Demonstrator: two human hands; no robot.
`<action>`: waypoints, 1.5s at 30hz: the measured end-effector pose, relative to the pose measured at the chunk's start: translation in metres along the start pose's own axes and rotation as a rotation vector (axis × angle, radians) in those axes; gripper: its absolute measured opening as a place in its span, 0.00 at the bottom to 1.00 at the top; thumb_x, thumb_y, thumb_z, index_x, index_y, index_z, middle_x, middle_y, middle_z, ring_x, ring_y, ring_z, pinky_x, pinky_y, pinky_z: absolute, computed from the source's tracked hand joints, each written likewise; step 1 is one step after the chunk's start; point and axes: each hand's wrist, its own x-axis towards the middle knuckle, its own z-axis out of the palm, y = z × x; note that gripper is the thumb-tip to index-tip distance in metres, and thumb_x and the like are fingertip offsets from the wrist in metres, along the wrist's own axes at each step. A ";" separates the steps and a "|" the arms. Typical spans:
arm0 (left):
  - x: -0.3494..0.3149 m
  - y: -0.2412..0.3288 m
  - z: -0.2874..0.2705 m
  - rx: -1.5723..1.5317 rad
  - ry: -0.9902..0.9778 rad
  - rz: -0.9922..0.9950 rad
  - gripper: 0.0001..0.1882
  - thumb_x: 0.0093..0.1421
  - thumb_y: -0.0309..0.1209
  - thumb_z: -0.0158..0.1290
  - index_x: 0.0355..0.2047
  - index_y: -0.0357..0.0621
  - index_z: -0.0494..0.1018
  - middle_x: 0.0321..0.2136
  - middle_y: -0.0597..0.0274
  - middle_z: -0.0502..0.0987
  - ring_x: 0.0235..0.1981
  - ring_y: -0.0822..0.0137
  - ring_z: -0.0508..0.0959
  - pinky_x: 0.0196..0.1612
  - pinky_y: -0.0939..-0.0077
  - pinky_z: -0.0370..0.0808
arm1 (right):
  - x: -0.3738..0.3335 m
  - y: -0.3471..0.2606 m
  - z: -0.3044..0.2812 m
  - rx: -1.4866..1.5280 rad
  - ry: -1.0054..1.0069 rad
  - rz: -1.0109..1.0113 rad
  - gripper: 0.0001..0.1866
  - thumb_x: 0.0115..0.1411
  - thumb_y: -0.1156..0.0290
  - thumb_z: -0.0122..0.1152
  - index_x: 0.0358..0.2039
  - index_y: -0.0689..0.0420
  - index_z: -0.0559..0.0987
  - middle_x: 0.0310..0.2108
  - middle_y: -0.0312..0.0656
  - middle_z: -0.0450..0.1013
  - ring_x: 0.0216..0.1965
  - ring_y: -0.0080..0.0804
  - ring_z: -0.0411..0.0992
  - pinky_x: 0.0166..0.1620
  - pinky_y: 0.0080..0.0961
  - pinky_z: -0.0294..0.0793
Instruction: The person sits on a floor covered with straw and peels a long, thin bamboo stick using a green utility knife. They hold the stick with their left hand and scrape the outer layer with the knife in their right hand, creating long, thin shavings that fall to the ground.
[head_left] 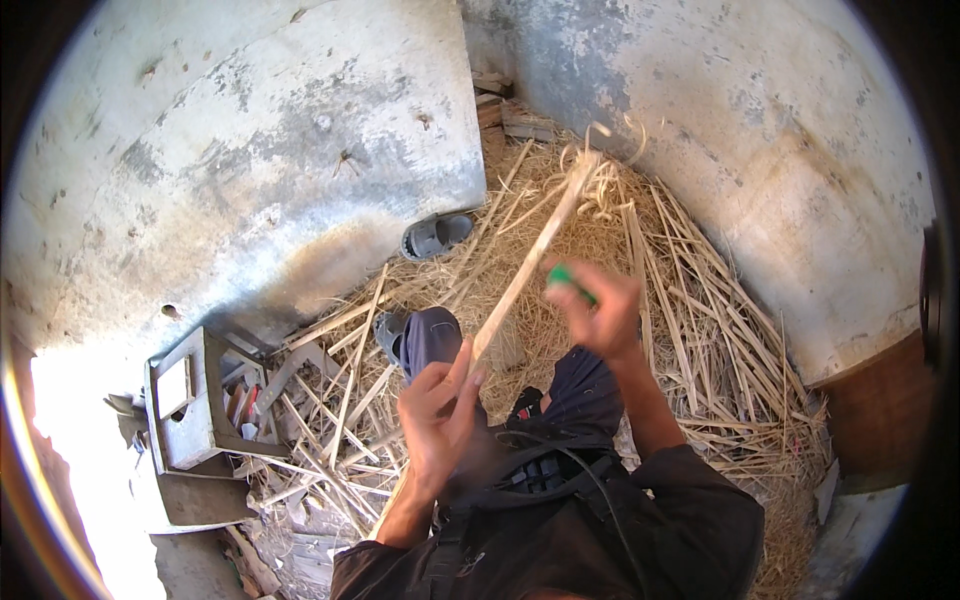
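Note:
A long pale wooden stick (535, 255) slants away from me, with curled shavings (604, 190) at its far end. My left hand (436, 415) is closed around its lower part, above my left thigh. To the right of the stick, my right hand (605, 310) is closed on a small green object (572, 284) that looks like a tool handle. Motion blurs this hand, and no blade can be made out. A gap shows between my right hand and the stick.
Many split sticks (690, 340) lie over straw-like shavings (770, 510) on the floor. At left stands a worn box-like stool (205, 440) with odds and ends inside. A grey clog (437, 237) lies beside the pale, scuffed curved wall (330, 120).

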 end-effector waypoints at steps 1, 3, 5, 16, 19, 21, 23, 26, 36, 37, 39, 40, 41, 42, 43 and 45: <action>-0.005 -0.004 -0.001 -0.009 -0.012 -0.009 0.20 0.63 0.23 0.66 0.56 0.35 0.82 0.27 0.63 0.78 0.28 0.76 0.72 0.32 0.79 0.68 | 0.005 0.014 -0.005 0.005 0.089 0.096 0.18 0.65 0.55 0.71 0.42 0.59 0.89 0.29 0.42 0.85 0.24 0.29 0.81 0.28 0.25 0.76; -0.017 -0.017 0.001 -0.030 -0.031 -0.030 0.20 0.64 0.23 0.66 0.56 0.36 0.82 0.27 0.64 0.78 0.28 0.77 0.71 0.32 0.79 0.67 | 0.017 0.034 -0.018 -0.070 0.077 0.107 0.19 0.67 0.55 0.69 0.42 0.60 0.89 0.27 0.42 0.83 0.22 0.27 0.77 0.27 0.25 0.72; -0.020 -0.020 0.003 -0.042 -0.032 -0.101 0.19 0.65 0.24 0.66 0.56 0.36 0.82 0.28 0.65 0.78 0.28 0.77 0.70 0.31 0.79 0.66 | 0.017 0.040 -0.019 -0.078 0.047 0.129 0.20 0.68 0.54 0.68 0.43 0.61 0.88 0.25 0.42 0.81 0.21 0.25 0.75 0.25 0.25 0.69; -0.006 -0.018 0.001 -0.065 0.022 -0.055 0.22 0.61 0.24 0.69 0.56 0.39 0.83 0.31 0.65 0.80 0.28 0.79 0.71 0.31 0.82 0.66 | -0.026 -0.018 0.025 0.145 -0.190 -0.153 0.17 0.60 0.58 0.77 0.44 0.57 0.89 0.36 0.44 0.87 0.32 0.36 0.86 0.33 0.29 0.83; -0.004 -0.011 0.002 -0.055 0.059 -0.010 0.23 0.59 0.22 0.70 0.56 0.39 0.83 0.31 0.65 0.80 0.28 0.80 0.71 0.31 0.83 0.66 | -0.026 -0.023 0.024 0.111 -0.206 -0.148 0.17 0.60 0.58 0.77 0.44 0.56 0.90 0.36 0.43 0.87 0.32 0.35 0.86 0.34 0.28 0.83; -0.003 -0.012 0.004 -0.009 0.103 0.037 0.24 0.58 0.21 0.71 0.56 0.39 0.84 0.31 0.65 0.80 0.28 0.80 0.71 0.30 0.83 0.66 | -0.024 -0.024 0.024 0.081 -0.168 -0.167 0.17 0.60 0.58 0.77 0.44 0.55 0.90 0.36 0.42 0.87 0.32 0.35 0.86 0.34 0.28 0.83; -0.004 -0.013 0.005 0.015 0.130 0.063 0.24 0.58 0.20 0.70 0.56 0.39 0.84 0.31 0.65 0.80 0.27 0.80 0.70 0.30 0.83 0.66 | -0.020 -0.026 0.024 0.065 -0.158 -0.191 0.17 0.60 0.58 0.77 0.43 0.55 0.90 0.35 0.42 0.87 0.31 0.35 0.86 0.33 0.28 0.82; -0.004 -0.014 0.005 0.021 0.132 0.085 0.24 0.58 0.18 0.69 0.56 0.39 0.84 0.31 0.65 0.80 0.27 0.80 0.70 0.30 0.83 0.66 | -0.017 -0.025 0.024 0.026 -0.136 -0.221 0.17 0.59 0.57 0.77 0.43 0.54 0.90 0.35 0.41 0.87 0.30 0.35 0.86 0.32 0.28 0.82; -0.002 -0.014 0.002 0.024 0.127 0.091 0.22 0.60 0.18 0.68 0.56 0.37 0.83 0.30 0.62 0.80 0.27 0.77 0.73 0.31 0.81 0.69 | -0.007 -0.021 0.021 0.009 -0.140 -0.201 0.16 0.59 0.61 0.77 0.43 0.56 0.90 0.34 0.42 0.87 0.30 0.35 0.86 0.34 0.27 0.82; -0.001 -0.013 0.002 0.031 0.117 0.084 0.22 0.60 0.18 0.68 0.56 0.37 0.83 0.30 0.62 0.80 0.28 0.77 0.74 0.31 0.81 0.69 | -0.007 -0.018 0.022 -0.002 -0.127 -0.209 0.16 0.59 0.60 0.77 0.43 0.55 0.90 0.34 0.42 0.87 0.29 0.34 0.85 0.33 0.27 0.82; -0.001 -0.014 0.002 0.031 0.105 0.073 0.22 0.60 0.19 0.68 0.56 0.37 0.83 0.31 0.62 0.81 0.28 0.76 0.74 0.31 0.81 0.69 | -0.008 -0.013 0.024 -0.020 -0.100 -0.221 0.15 0.60 0.58 0.76 0.43 0.52 0.90 0.34 0.41 0.87 0.26 0.32 0.84 0.31 0.27 0.81; -0.002 -0.014 0.001 0.034 0.098 0.067 0.22 0.60 0.19 0.68 0.56 0.37 0.83 0.31 0.61 0.81 0.28 0.76 0.74 0.31 0.81 0.69 | -0.006 -0.012 0.022 -0.014 -0.092 -0.142 0.16 0.61 0.57 0.75 0.43 0.53 0.90 0.34 0.41 0.87 0.26 0.32 0.84 0.30 0.27 0.81; -0.003 -0.016 0.001 0.045 0.094 0.074 0.22 0.60 0.19 0.68 0.56 0.37 0.83 0.31 0.61 0.81 0.28 0.76 0.74 0.31 0.80 0.70 | -0.002 -0.008 0.019 -0.009 -0.084 -0.063 0.17 0.62 0.55 0.74 0.44 0.54 0.90 0.34 0.41 0.87 0.25 0.31 0.83 0.30 0.27 0.80; -0.005 -0.019 0.001 0.052 0.091 0.081 0.22 0.60 0.19 0.68 0.56 0.38 0.83 0.31 0.61 0.81 0.28 0.76 0.74 0.31 0.80 0.70 | 0.003 -0.004 0.013 -0.008 -0.077 0.013 0.18 0.63 0.54 0.73 0.44 0.54 0.90 0.34 0.41 0.87 0.25 0.30 0.83 0.30 0.26 0.80; -0.007 -0.022 0.000 0.060 0.089 0.088 0.22 0.60 0.20 0.68 0.56 0.38 0.83 0.31 0.61 0.81 0.28 0.75 0.74 0.31 0.80 0.70 | 0.005 0.005 0.009 -0.048 -0.061 0.051 0.20 0.64 0.51 0.71 0.44 0.55 0.90 0.34 0.42 0.87 0.25 0.31 0.83 0.30 0.28 0.80; -0.012 -0.029 0.001 0.064 0.028 0.035 0.21 0.61 0.20 0.67 0.56 0.39 0.83 0.31 0.60 0.81 0.28 0.74 0.75 0.32 0.78 0.71 | 0.007 0.042 0.005 -0.129 -0.042 0.160 0.24 0.68 0.46 0.67 0.45 0.57 0.90 0.35 0.43 0.87 0.26 0.31 0.83 0.30 0.30 0.80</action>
